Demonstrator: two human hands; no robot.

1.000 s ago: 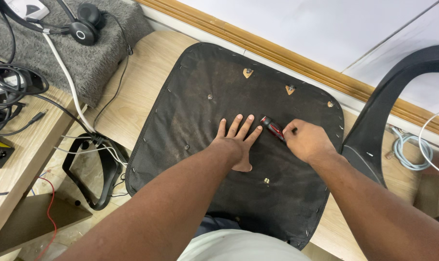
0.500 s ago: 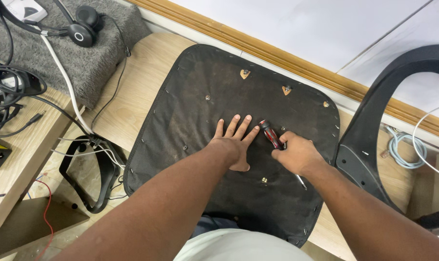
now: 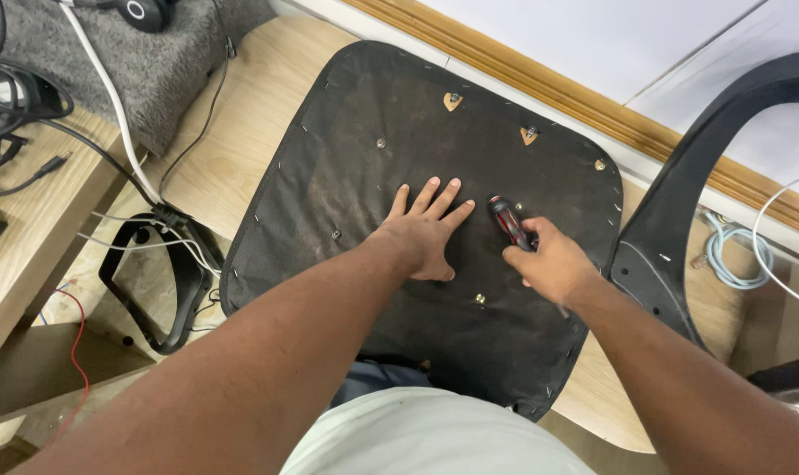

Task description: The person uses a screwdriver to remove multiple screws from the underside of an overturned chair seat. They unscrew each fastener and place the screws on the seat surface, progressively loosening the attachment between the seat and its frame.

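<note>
An upturned chair seat (image 3: 347,167), covered in black fabric stapled round the edge, lies on a wooden table. My left hand (image 3: 421,233) rests flat on its middle, fingers spread. My right hand (image 3: 549,264) is closed around a red-and-black screwdriver (image 3: 505,218), whose handle sticks out toward the far side. A small bolt (image 3: 480,300) sits in the fabric just below my hands. More bolts (image 3: 381,142) and two tan triangular patches (image 3: 452,101) dot the far part of the seat.
A black curved chair part (image 3: 681,211) stands at the right. A black armrest loop (image 3: 149,281) with white and black cables lies at the left. A grey mat (image 3: 166,79) with a headset is far left. A coiled pale cable (image 3: 734,255) lies at right.
My right hand has slid back along the screwdriver and closed round its handle, tip toward me. The camera view has shifted, so the seat sits higher in frame. My left hand stays flat.
</note>
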